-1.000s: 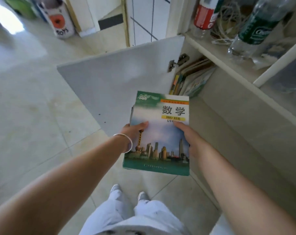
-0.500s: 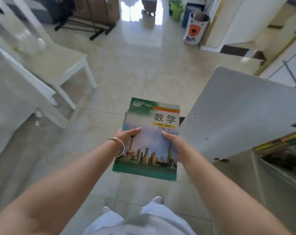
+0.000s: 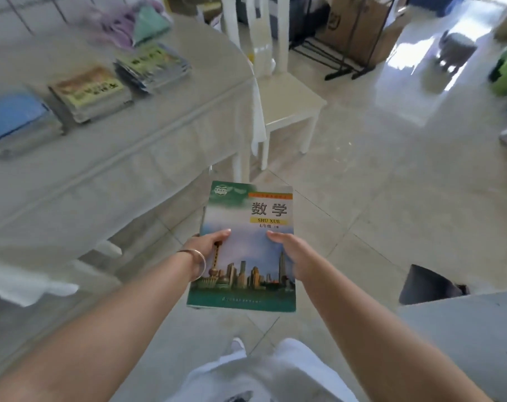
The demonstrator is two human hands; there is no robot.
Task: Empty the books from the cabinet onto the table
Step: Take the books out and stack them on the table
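I hold a green and blue maths textbook point(image 3: 246, 227) with a city skyline on its cover flat in front of me, above the tiled floor. My left hand point(image 3: 207, 244) grips its left edge with the thumb on the cover, and my right hand point(image 3: 287, 248) grips its right edge the same way. The white-clothed table point(image 3: 130, 158) stands ahead to the left, with three stacks of books on it: a blue-topped stack point(image 3: 14, 117), a yellow-topped stack point(image 3: 90, 92) and a third stack point(image 3: 152, 65). The open cabinet door's edge point(image 3: 461, 323) shows at lower right; the cabinet's inside is out of view.
A white chair point(image 3: 284, 97) stands at the table's far end. Folded cloths point(image 3: 130, 21) lie at the table's back. A black rack with cardboard boxes point(image 3: 351, 39) stands farther off. A dark bin point(image 3: 429, 285) sits on the floor beside the cabinet door. Open tiled floor lies ahead.
My view has swung left from the cabinet to the table, whose book stacks have come into sight. Both hands keep the same hold on the textbook.
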